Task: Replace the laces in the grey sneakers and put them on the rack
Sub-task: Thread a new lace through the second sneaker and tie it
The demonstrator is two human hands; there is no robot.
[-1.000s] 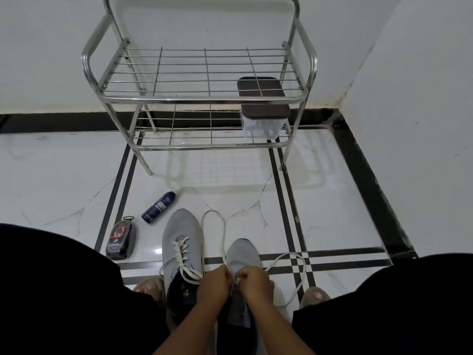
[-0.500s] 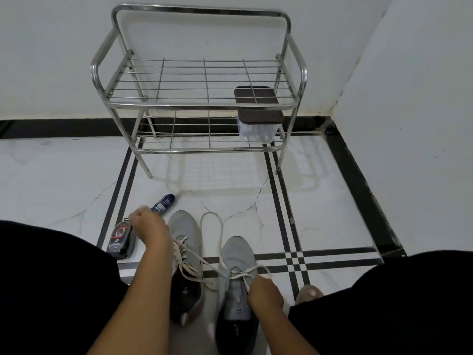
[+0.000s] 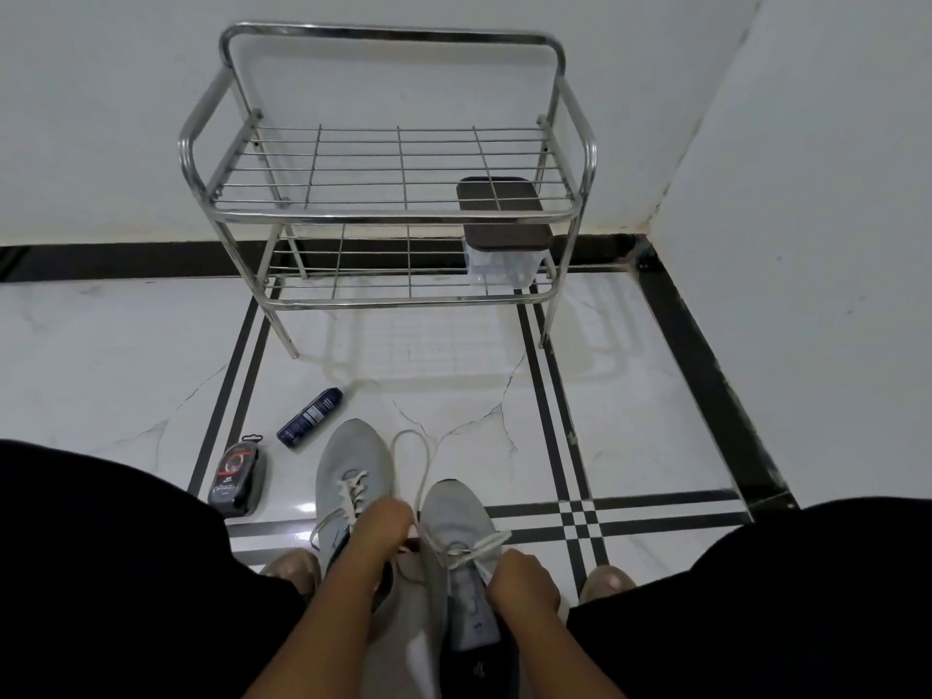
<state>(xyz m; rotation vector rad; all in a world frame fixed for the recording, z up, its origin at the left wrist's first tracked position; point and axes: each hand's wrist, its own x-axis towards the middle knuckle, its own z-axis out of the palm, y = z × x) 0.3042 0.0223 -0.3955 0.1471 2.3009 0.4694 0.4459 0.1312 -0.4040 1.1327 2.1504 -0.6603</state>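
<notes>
- Grey sneakers: we see the left grey sneaker (image 3: 353,476) and the right grey sneaker (image 3: 456,527) side by side on the floor, toes toward 12 o'clock, at the 6 o'clock edge of the view. Neither is on the shoe rack (image 3: 388,194), which stands well apart at 12 o'clock.
- Change, left hand (image 3: 381,527): half a second ago it was out at 9 o'clock of the left sneaker, drawing lace taut. It has now come back between the two shoes. Its fingers are curled downward, and we judge they pinch the white lace (image 3: 423,466); the contact itself is hidden.
- Change, right hand (image 3: 522,580): it remains at the right sneaker's tongue, fingers curled close at the lace crossing (image 3: 474,547). We cannot tell exactly what they grasp.
- A slack loop of lace lies on the floor at 12 o'clock of the hands.
- Meaning: we judge one pull-through complete and the next eyelet pass starting. The left sneaker appears laced; the right shows only its lowest crossing. Racking remains undone.
- Nearby: a spray can (image 3: 309,418) and a shoe-polish sponge (image 3: 237,479) lie at 10 o'clock; a lidded container (image 3: 502,229) sits on the rack's lower shelf.
</notes>
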